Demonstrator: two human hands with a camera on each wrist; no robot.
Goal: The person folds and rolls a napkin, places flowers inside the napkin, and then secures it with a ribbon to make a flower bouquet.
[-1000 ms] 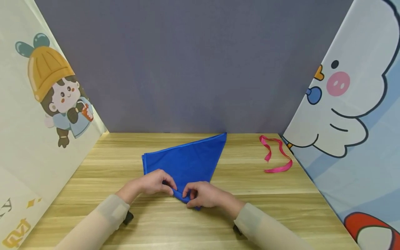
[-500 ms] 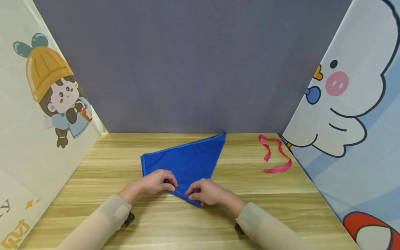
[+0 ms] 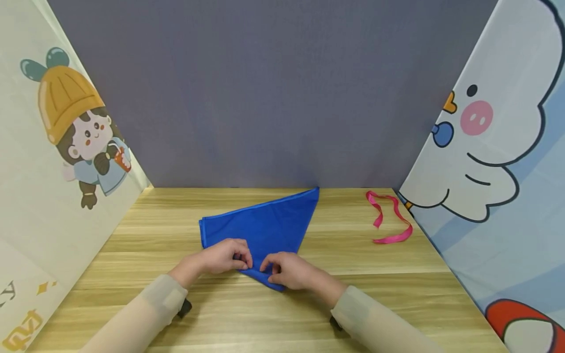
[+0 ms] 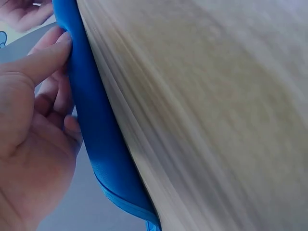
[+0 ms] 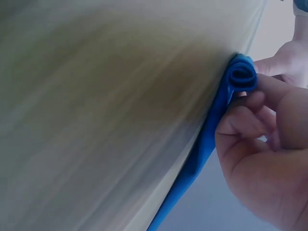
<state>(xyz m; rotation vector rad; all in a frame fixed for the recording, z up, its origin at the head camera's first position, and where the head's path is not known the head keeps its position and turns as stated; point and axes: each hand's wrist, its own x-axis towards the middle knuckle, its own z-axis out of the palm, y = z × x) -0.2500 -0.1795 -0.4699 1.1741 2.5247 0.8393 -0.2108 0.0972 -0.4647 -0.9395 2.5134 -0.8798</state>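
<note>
A folded blue cloth (image 3: 269, 225) lies on the table, its near edge turned into a narrow roll (image 3: 261, 278). My left hand (image 3: 226, 256) pinches this roll toward its left part. A little to the right, my right hand (image 3: 292, 271) holds the roll near its right end with thumb and curled fingers. In the left wrist view, thumb and fingertips meet the edge of the blue cloth (image 4: 94, 115). The right wrist view shows the spiral end of the blue roll (image 5: 243, 74) against the right fingers. Parts of the roll are hidden under both hands.
A pink ribbon (image 3: 399, 215) lies loosely curved at the table's right back. A grey panel (image 3: 273, 98) stands along the back edge of the wooden table (image 3: 176, 201). Printed cartoon panels flank it left (image 3: 26, 196) and right (image 3: 507, 196).
The cloth's near edge and its right tip have shifted slightly away from me as it is rolled. My right hand has moved a little forward and right; my left moved slightly right.
</note>
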